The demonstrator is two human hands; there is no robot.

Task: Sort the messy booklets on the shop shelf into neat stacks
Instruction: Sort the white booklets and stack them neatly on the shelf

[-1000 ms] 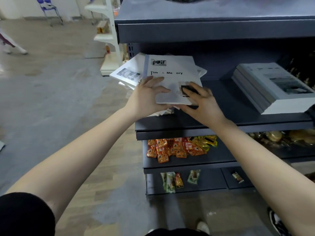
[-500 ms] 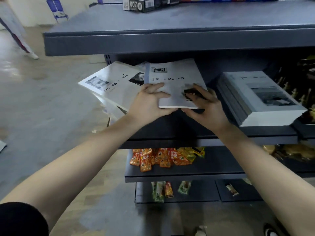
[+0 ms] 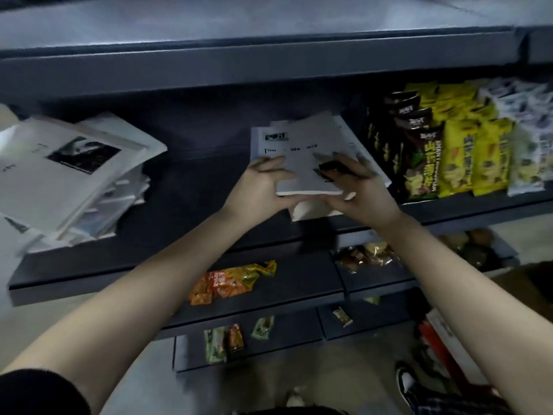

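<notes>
From my remote seat, I watched the top booklet (image 3: 302,163) lie nearly flat over the right part of the shelf (image 3: 194,187). Its long axis ran from the front lip toward the back wall, skewed a little to the right. The cover faced up, and the title line read upright to me, so the head of the cover pointed to the back and one short edge faced the person. It sat on or just above a stack (image 3: 369,166) of white booklets, whose corners showed out beyond it at the back, right and front; I could not tell whether it rested fully on them.

Both hands had it. The left hand (image 3: 263,187) took the near left corner in a narrow grip, fingers spread on the cover and the thumb seemingly tucked below the edge. The right hand (image 3: 359,193) held the near right side, fingers laid over the dark picture on the cover and the thumb at the near edge. Motion blur smeared the fingertips.

Well apart to the left lay the messy pile (image 3: 68,175), booklets fanned at differing angles. Just beside the stack on the right stood snack bags (image 3: 449,151). Orange packets (image 3: 227,284) lay on the lower shelf (image 3: 299,283).
</notes>
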